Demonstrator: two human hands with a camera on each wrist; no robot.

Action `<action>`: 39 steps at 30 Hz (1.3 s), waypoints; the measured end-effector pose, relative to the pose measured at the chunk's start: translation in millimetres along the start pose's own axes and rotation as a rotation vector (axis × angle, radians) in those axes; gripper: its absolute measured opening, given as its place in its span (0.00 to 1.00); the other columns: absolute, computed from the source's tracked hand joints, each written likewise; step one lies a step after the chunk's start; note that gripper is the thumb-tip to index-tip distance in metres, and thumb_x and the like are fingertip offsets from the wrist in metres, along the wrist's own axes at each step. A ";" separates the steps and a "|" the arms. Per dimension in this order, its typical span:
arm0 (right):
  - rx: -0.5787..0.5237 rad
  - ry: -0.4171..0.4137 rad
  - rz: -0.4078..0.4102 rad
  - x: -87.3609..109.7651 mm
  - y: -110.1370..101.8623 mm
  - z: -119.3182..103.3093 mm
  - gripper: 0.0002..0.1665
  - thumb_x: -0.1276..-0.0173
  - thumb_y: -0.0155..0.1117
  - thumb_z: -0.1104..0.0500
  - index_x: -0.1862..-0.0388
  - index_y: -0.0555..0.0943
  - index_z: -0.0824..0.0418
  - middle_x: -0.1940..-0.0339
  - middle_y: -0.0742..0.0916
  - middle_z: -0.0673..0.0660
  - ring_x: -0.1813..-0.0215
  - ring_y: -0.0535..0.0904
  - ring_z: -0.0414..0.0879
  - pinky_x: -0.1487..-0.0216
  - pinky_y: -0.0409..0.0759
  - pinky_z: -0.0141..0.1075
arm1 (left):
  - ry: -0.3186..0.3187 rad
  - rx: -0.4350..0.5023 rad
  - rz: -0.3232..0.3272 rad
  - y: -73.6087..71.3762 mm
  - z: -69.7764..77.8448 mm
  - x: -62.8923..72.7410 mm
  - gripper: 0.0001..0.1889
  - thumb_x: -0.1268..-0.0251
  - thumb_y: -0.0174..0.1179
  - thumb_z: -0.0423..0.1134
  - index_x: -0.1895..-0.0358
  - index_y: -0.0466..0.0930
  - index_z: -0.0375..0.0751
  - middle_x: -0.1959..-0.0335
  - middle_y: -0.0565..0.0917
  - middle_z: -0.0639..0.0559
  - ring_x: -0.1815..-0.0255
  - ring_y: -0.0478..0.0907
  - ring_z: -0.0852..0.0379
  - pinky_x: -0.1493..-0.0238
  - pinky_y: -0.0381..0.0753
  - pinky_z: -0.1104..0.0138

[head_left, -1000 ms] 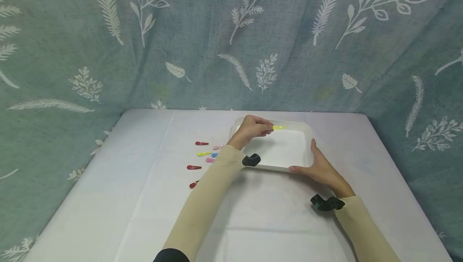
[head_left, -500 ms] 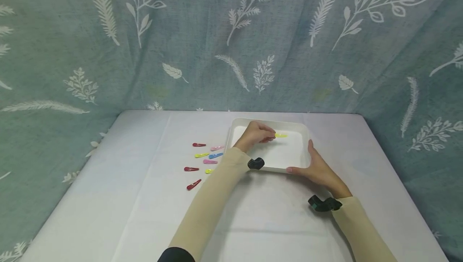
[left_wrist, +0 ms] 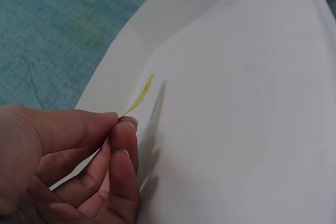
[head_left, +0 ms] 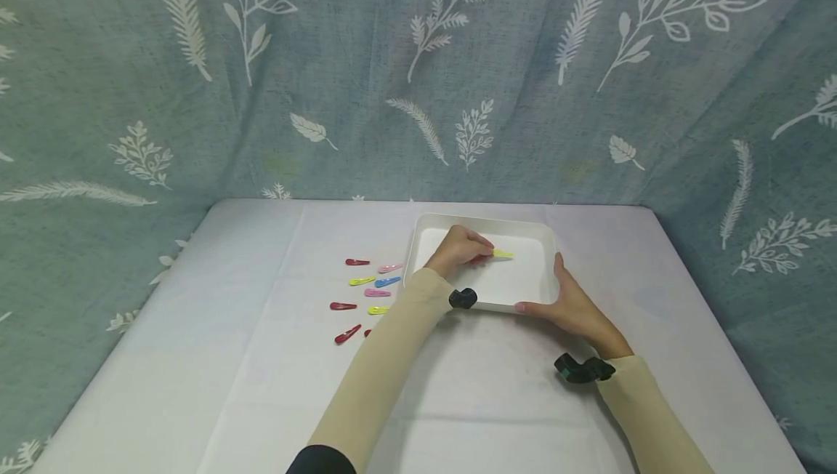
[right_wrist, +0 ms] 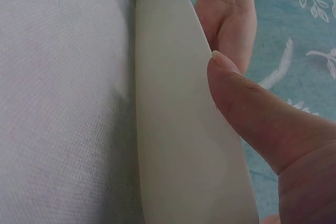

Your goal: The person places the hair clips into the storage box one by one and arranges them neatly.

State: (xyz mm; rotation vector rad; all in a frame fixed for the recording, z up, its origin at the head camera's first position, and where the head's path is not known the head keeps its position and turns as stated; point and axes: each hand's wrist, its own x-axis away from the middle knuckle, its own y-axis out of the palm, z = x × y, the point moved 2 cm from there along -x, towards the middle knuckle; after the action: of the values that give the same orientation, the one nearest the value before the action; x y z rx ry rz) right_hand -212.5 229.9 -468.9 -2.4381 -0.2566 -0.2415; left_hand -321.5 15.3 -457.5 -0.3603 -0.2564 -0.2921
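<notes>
My left hand (head_left: 460, 250) is over the white tray (head_left: 523, 279), its thumb and fingertips pinching one end of a yellow hair clip (head_left: 503, 254). In the left wrist view the clip (left_wrist: 140, 98) points away from the fingertips, and its shadow falls on the tray floor close beside it. At the tray's near right corner, my right hand (head_left: 584, 315) grips the tray, thumb on the near rim and fingers along the right side. The right wrist view has the thumb (right_wrist: 249, 100) on the rim above the tray's outer wall (right_wrist: 173, 103); the other fingers are mostly hidden there.
Left of the tray, several hair clips lie scattered on the white tablecloth (head_left: 275, 358): red (head_left: 343, 306), pink (head_left: 377, 293), yellow (head_left: 362, 281) and blue (head_left: 387, 282). My left forearm partly covers some. A leaf-patterned curtain (head_left: 366, 59) hangs behind the table.
My left hand has come lower and nearer within the tray, still pinching the yellow hair clip. The right hand keeps its hold on the tray corner. More clips show beside the left sleeve.
</notes>
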 end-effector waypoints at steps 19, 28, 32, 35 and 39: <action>0.022 0.021 0.006 -0.2 0.2 -1.8 0.86 0.43 0.79 0.35 0.18 0.22 0.65 0.14 0.43 0.73 0.14 0.43 0.70 0.18 0.50 0.64 | 0.003 -0.119 0.052 6.0 3.8 -1.0 0.07 0.35 0.69 0.31 0.58 0.91 0.33 0.78 0.85 0.51 0.80 0.78 0.63 0.75 0.76 0.76; 0.025 0.007 0.005 0.5 0.4 -0.7 0.86 0.42 0.79 0.36 0.18 0.22 0.66 0.14 0.43 0.73 0.14 0.43 0.70 0.18 0.50 0.64 | 0.029 -0.134 0.071 8.1 4.1 1.8 0.05 0.35 0.69 0.30 0.60 0.90 0.31 0.78 0.85 0.50 0.79 0.78 0.62 0.75 0.76 0.75; 0.025 0.007 0.004 0.4 1.2 -0.3 0.86 0.43 0.79 0.35 0.18 0.22 0.66 0.14 0.43 0.73 0.14 0.43 0.71 0.18 0.50 0.64 | 0.037 -0.138 0.068 7.6 3.7 3.0 0.05 0.35 0.68 0.30 0.60 0.90 0.30 0.79 0.83 0.51 0.79 0.78 0.62 0.75 0.76 0.75; 0.025 0.009 0.003 -0.1 1.6 0.1 0.86 0.43 0.79 0.35 0.18 0.22 0.65 0.14 0.43 0.73 0.14 0.43 0.70 0.18 0.50 0.64 | 0.044 -0.135 0.073 5.9 5.2 5.3 0.06 0.35 0.68 0.30 0.60 0.90 0.30 0.78 0.85 0.49 0.79 0.78 0.61 0.75 0.76 0.75; 0.028 0.010 0.007 0.3 0.8 0.9 0.86 0.43 0.78 0.34 0.18 0.22 0.65 0.14 0.43 0.73 0.14 0.42 0.70 0.18 0.50 0.63 | 0.053 -0.126 0.078 2.7 10.3 7.4 0.06 0.34 0.68 0.31 0.59 0.90 0.31 0.72 0.89 0.45 0.77 0.78 0.62 0.73 0.77 0.75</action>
State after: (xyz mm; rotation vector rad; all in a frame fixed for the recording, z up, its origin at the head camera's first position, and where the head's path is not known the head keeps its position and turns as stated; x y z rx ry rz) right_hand -211.9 229.9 -470.0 -2.4091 -0.2453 -0.2458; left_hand -315.7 19.9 -446.8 -0.4857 -0.1720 -0.2413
